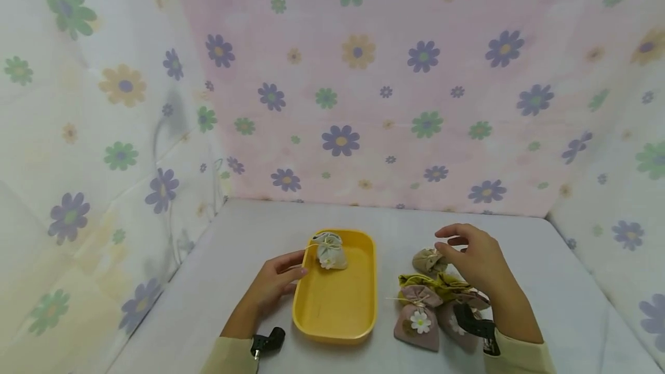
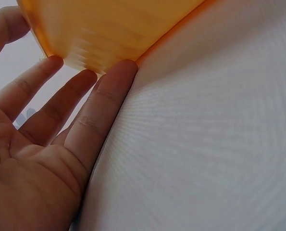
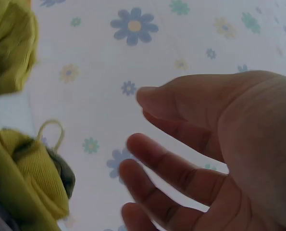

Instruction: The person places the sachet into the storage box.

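Nearest the person, just right of the yellow tray [image 1: 335,310], a small heap of drawstring pouches lies on the grey table [image 1: 545,281]: a mauve pouch [image 1: 417,319] with a white daisy on its front, an olive-green pouch [image 1: 441,284] behind it, and others half hidden under the right wrist. The left hand [image 1: 275,284] rests on the table at the tray's left rim, fingers straight and relaxed, their tips touching the tray's outer wall in the left wrist view [image 2: 92,72]; it holds nothing and seems placed there to steady the tray so it does not slide. The right hand [image 1: 475,255] hovers above the far end of the heap, right of the tray, fingers loosely bent and spread with nothing between them; the right wrist view shows the empty palm [image 3: 229,144] beside green cloth [image 3: 27,192]. Its fingertips hang just over a beige pouch [image 1: 428,260], the nearest thing to them, though whether they touch it I cannot tell. Inside the tray, at its far end, a cream pouch [image 1: 329,251] with a small flower sits tied shut, leaning toward the left rim. Behind the tray, a flowered cloth [image 1: 363,91] rises as a backdrop on three sides.
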Demonstrator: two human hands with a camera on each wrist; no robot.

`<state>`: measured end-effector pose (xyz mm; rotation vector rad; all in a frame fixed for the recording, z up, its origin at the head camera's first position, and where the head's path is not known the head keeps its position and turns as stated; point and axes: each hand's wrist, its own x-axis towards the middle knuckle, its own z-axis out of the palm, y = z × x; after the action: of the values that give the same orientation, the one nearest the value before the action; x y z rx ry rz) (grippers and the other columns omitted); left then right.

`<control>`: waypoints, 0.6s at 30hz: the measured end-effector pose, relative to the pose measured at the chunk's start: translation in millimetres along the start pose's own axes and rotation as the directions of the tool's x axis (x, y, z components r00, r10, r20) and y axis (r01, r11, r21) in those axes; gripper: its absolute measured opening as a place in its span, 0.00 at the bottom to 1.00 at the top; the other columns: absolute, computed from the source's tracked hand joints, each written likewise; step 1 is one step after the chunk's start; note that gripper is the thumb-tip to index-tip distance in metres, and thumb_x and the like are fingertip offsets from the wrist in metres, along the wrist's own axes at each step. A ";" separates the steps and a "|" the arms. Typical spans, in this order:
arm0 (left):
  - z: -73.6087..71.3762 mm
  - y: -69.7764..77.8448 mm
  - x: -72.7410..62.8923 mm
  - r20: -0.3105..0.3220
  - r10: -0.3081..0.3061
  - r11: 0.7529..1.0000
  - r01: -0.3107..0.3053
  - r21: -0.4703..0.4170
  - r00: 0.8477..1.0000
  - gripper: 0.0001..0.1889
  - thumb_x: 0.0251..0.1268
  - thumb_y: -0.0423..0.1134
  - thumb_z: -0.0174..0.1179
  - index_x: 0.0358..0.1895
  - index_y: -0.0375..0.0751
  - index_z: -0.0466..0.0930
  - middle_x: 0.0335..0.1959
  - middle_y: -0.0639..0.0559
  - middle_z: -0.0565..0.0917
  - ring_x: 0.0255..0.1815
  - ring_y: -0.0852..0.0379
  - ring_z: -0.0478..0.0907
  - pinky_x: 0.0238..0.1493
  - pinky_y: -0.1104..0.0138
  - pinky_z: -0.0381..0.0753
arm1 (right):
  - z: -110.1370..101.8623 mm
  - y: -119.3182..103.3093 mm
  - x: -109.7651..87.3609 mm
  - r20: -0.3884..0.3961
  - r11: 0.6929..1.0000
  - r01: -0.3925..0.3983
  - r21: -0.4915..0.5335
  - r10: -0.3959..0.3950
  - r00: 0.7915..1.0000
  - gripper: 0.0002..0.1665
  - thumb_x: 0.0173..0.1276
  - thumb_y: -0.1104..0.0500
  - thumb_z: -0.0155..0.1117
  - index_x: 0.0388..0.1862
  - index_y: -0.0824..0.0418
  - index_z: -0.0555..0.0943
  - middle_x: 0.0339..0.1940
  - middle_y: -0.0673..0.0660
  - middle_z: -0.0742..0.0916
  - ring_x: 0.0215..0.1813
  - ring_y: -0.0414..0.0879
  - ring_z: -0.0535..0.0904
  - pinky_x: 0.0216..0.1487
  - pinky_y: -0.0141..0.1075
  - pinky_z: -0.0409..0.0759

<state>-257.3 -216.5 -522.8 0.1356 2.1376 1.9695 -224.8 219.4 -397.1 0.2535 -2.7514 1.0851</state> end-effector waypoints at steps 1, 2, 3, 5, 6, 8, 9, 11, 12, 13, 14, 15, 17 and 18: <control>0.2 -0.1 0.1 -0.005 -0.002 1.000 0.002 0.000 1.000 0.29 0.70 0.43 0.68 0.73 0.48 0.75 0.72 0.42 0.76 0.63 0.47 0.83 0.52 0.58 0.89 | -0.9 3.5 -0.2 0.011 1.000 -0.013 -0.003 0.013 1.000 0.17 0.75 0.47 0.67 0.58 0.50 0.84 0.58 0.61 0.87 0.58 0.60 0.85 0.50 0.53 0.87; 0.7 0.0 0.1 -0.007 -0.004 1.000 0.004 -0.005 1.000 0.29 0.70 0.43 0.68 0.73 0.47 0.75 0.72 0.42 0.76 0.63 0.47 0.83 0.52 0.58 0.90 | -1.8 6.8 -0.2 0.021 1.000 -0.023 -0.004 0.023 1.000 0.17 0.75 0.47 0.67 0.58 0.50 0.84 0.58 0.61 0.87 0.58 0.60 0.85 0.48 0.53 0.87; 1.2 0.3 0.1 -0.006 -0.005 1.000 0.005 -0.014 1.000 0.29 0.70 0.43 0.68 0.73 0.46 0.75 0.72 0.41 0.76 0.63 0.47 0.83 0.52 0.58 0.90 | -2.8 9.9 -0.3 0.029 0.999 -0.032 -0.005 0.032 0.999 0.18 0.75 0.46 0.67 0.58 0.50 0.84 0.58 0.61 0.87 0.58 0.60 0.85 0.47 0.52 0.87; 0.8 -0.4 -0.6 -0.002 -0.012 1.000 0.012 -0.021 1.000 0.29 0.70 0.42 0.68 0.73 0.46 0.75 0.72 0.41 0.76 0.63 0.47 0.83 0.52 0.57 0.89 | -1.8 15.7 0.3 0.042 0.999 -0.043 0.000 0.043 0.998 0.18 0.75 0.47 0.67 0.58 0.51 0.84 0.58 0.60 0.87 0.58 0.60 0.85 0.47 0.53 0.87; 0.8 -0.5 -1.0 0.000 -0.013 1.000 0.013 -0.028 1.000 0.29 0.70 0.42 0.68 0.73 0.46 0.75 0.72 0.40 0.76 0.63 0.46 0.83 0.53 0.57 0.89 | -1.2 18.0 0.6 0.047 0.999 -0.050 -0.002 0.050 0.998 0.18 0.75 0.47 0.67 0.58 0.52 0.84 0.58 0.60 0.87 0.58 0.60 0.85 0.48 0.53 0.86; 0.8 -0.4 -1.4 0.004 -0.013 0.999 0.013 -0.034 1.000 0.29 0.70 0.41 0.68 0.73 0.46 0.75 0.73 0.40 0.75 0.64 0.45 0.82 0.53 0.57 0.89 | 0.1 20.9 1.6 0.060 0.998 -0.059 -0.002 0.059 0.996 0.18 0.75 0.48 0.67 0.58 0.53 0.84 0.59 0.61 0.87 0.60 0.61 0.84 0.49 0.55 0.86; 0.8 -0.1 -1.6 0.003 -0.013 0.999 0.013 -0.032 1.000 0.29 0.70 0.41 0.68 0.73 0.46 0.75 0.73 0.40 0.75 0.64 0.45 0.82 0.53 0.57 0.89 | 0.9 22.0 2.0 0.068 0.998 -0.063 -0.002 0.063 0.996 0.18 0.75 0.48 0.67 0.59 0.53 0.84 0.59 0.61 0.87 0.61 0.62 0.83 0.50 0.56 0.86; 0.4 -0.1 -1.7 -0.003 -0.011 1.000 0.011 -0.025 1.000 0.29 0.69 0.41 0.68 0.73 0.47 0.75 0.73 0.41 0.76 0.64 0.45 0.82 0.53 0.57 0.89 | 2.5 23.6 3.1 0.083 0.997 -0.077 -0.005 0.078 0.993 0.19 0.74 0.48 0.67 0.59 0.54 0.84 0.60 0.62 0.86 0.63 0.64 0.82 0.53 0.58 0.85; 0.2 0.1 -1.8 -0.005 -0.010 1.000 0.010 -0.023 1.000 0.29 0.69 0.41 0.68 0.72 0.47 0.75 0.73 0.41 0.76 0.64 0.45 0.82 0.53 0.57 0.89 | 3.3 24.5 3.5 0.090 0.996 -0.088 -0.005 0.088 0.992 0.20 0.74 0.48 0.67 0.60 0.54 0.84 0.61 0.62 0.86 0.64 0.65 0.80 0.54 0.59 0.84; 0.0 0.3 -1.8 -0.006 -0.007 1.000 0.007 -0.019 1.000 0.29 0.69 0.42 0.69 0.73 0.47 0.75 0.73 0.41 0.76 0.64 0.45 0.82 0.53 0.57 0.89 | 4.0 25.3 3.8 0.096 0.995 -0.098 -0.007 0.098 0.991 0.20 0.74 0.49 0.67 0.60 0.55 0.83 0.62 0.63 0.85 0.65 0.66 0.79 0.55 0.60 0.84; -0.1 0.6 -1.8 -0.004 -0.006 1.000 0.006 -0.017 1.000 0.29 0.69 0.42 0.68 0.73 0.47 0.75 0.73 0.41 0.76 0.64 0.45 0.82 0.53 0.57 0.89 | 4.7 26.3 4.2 0.100 0.994 -0.112 -0.010 0.112 0.989 0.21 0.74 0.48 0.67 0.61 0.55 0.83 0.63 0.63 0.85 0.66 0.66 0.79 0.56 0.61 0.84; -0.5 0.3 -1.5 -0.003 -0.006 1.000 0.006 -0.015 1.000 0.29 0.69 0.42 0.68 0.73 0.47 0.75 0.73 0.42 0.76 0.64 0.46 0.82 0.53 0.57 0.89 | 5.5 27.4 4.4 0.104 0.992 -0.124 -0.017 0.125 0.987 0.22 0.74 0.48 0.67 0.61 0.56 0.83 0.63 0.63 0.84 0.66 0.67 0.79 0.56 0.61 0.84; -0.9 0.6 -1.4 0.002 -0.003 1.000 0.003 -0.016 1.000 0.29 0.70 0.43 0.68 0.73 0.47 0.75 0.73 0.42 0.75 0.64 0.46 0.82 0.53 0.57 0.89 | 6.9 29.7 5.2 0.118 0.989 -0.144 -0.025 0.146 0.982 0.23 0.74 0.48 0.67 0.62 0.57 0.82 0.64 0.65 0.83 0.66 0.68 0.79 0.54 0.60 0.84; -1.2 0.7 -1.6 0.000 -0.005 1.000 0.005 -0.013 1.000 0.29 0.70 0.43 0.68 0.73 0.47 0.75 0.73 0.42 0.76 0.64 0.46 0.82 0.53 0.58 0.89 | 7.9 31.0 5.7 0.128 0.988 -0.150 -0.030 0.152 0.980 0.24 0.74 0.48 0.67 0.62 0.58 0.82 0.64 0.66 0.83 0.65 0.68 0.80 0.54 0.59 0.85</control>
<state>-256.1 -218.0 -521.9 0.1285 2.1223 1.9805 -237.9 235.7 -422.0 0.1178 -2.9377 1.1131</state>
